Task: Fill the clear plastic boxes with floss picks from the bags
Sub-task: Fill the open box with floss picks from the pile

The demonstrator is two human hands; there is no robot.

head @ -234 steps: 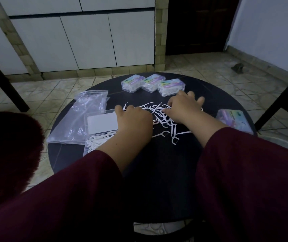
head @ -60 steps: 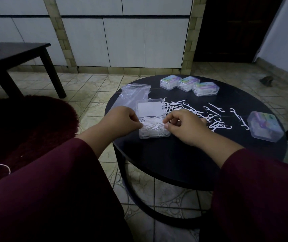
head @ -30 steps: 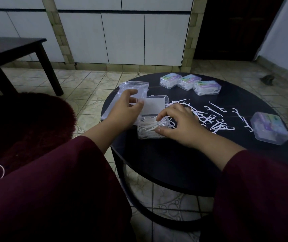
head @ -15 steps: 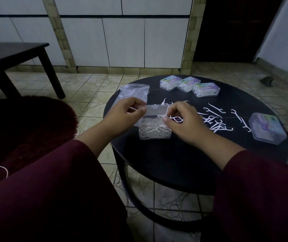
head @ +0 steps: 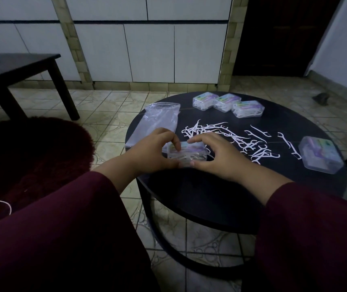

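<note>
A clear plastic box point(head: 187, 153) full of white floss picks sits near the left edge of the round black table point(head: 242, 186), its lid down. My left hand point(head: 153, 150) grips its left side, thumb at the front and fingers over the lid. My right hand point(head: 216, 153) grips the right side the same way. Loose floss picks point(head: 227, 137) lie scattered just behind and right of the box. An emptied clear bag point(head: 160, 121) lies behind my left hand.
Three closed, filled boxes point(head: 227, 104) stand in a row at the table's far edge. Another closed box point(head: 321, 153) sits at the right edge. A dark side table point(head: 16, 70) stands far left, a dark red cushion point(head: 31, 157) beside me.
The raised lid of the box has come down onto the base. Both hands moved from pinching the lid's upper edge to clasping the closed box.
</note>
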